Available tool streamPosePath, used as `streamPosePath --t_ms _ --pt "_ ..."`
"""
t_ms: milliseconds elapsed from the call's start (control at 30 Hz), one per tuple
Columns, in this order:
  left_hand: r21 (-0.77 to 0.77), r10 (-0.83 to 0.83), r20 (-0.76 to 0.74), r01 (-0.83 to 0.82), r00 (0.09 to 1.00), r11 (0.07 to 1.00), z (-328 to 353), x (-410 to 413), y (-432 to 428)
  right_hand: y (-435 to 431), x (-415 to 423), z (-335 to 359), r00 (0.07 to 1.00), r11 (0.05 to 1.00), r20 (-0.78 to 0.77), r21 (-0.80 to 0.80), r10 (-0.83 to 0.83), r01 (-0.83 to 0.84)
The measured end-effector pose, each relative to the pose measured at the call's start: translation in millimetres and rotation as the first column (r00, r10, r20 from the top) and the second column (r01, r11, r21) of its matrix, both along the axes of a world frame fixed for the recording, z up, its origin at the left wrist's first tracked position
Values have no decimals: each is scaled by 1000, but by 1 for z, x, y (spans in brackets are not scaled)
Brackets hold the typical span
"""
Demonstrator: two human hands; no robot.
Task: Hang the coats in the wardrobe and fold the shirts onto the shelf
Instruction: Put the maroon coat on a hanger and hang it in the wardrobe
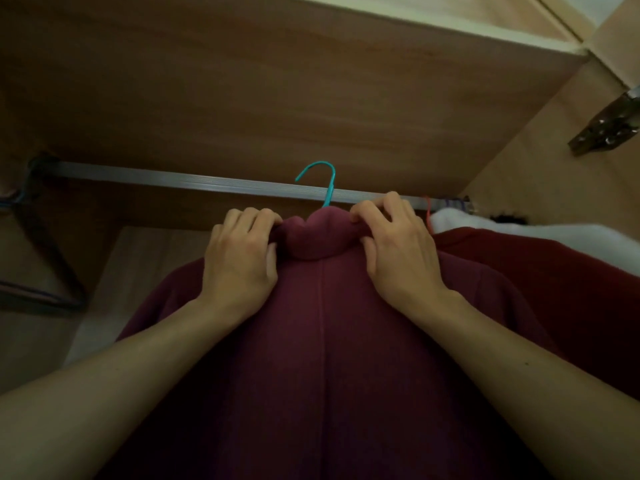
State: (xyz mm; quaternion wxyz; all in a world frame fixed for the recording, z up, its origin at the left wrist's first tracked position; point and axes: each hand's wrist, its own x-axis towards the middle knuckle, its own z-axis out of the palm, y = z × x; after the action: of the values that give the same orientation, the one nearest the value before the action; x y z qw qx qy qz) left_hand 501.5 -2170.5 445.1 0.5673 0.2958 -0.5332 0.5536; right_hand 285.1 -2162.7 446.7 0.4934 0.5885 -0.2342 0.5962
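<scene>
A dark red coat point(322, 341) fills the lower middle of the head view, its back seam facing me and its collar turned up. A teal hanger hook point(325, 181) rises from the collar in front of the metal wardrobe rail point(207, 181); whether the hook rests on the rail is unclear. My left hand point(239, 261) pinches the collar's left side with curled fingers. My right hand point(394, 247) pinches the collar's right side the same way.
A dark empty hanger point(45, 258) hangs at the rail's left end. At the right end hang a white garment point(485, 226) and a red garment point(554, 271). A wooden shelf board point(277, 98) sits above the rail, and a door hinge point(609, 126) is at the right.
</scene>
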Motion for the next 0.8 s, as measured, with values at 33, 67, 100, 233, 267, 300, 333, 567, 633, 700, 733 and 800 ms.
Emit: streamPosePath --t_ms 33,67,100,233,267,300,333,567,633,700,733,800 --pt "4 -3 0 3 1000 1000 7 -2 -5 -4 -2 7 1000 1000 4 2 -22 22" --pt "9 -6 1 6 1000 1000 15 -4 -11 -8 -3 15 999 999 8 3 -45 45" --pt "16 -7 5 7 1000 1000 23 -6 -17 -11 -4 22 998 998 15 3 -68 68" --pt "44 -2 -14 2 1000 999 48 -14 -42 -25 -7 45 990 991 38 3 -134 134" --pt "54 -2 -20 3 1000 999 52 -17 -48 -29 -8 48 988 989 41 9 -148 148" --pt "68 -5 -24 6 1000 998 57 -21 -55 -33 -9 51 986 987 46 16 -162 161" --pt "90 -9 -30 12 1000 996 60 -25 -61 -37 -10 54 984 985 52 23 -173 172" --pt "204 15 -107 7 994 979 84 -48 -103 -61 -14 66 959 959 75 95 -273 266" --pt "222 -50 -149 83 988 972 88 -51 -111 -69 -19 62 952 953 66 74 -299 295" --pt "267 -115 -146 151 983 952 88 -54 -120 -74 -26 58 942 942 49 65 -333 330" --pt "297 -142 -129 175 981 939 85 -57 -124 -76 -29 56 936 936 43 68 -350 347" --pt "333 -204 -107 229 973 915 78 -62 -134 -78 -33 53 929 928 47 89 -367 362"
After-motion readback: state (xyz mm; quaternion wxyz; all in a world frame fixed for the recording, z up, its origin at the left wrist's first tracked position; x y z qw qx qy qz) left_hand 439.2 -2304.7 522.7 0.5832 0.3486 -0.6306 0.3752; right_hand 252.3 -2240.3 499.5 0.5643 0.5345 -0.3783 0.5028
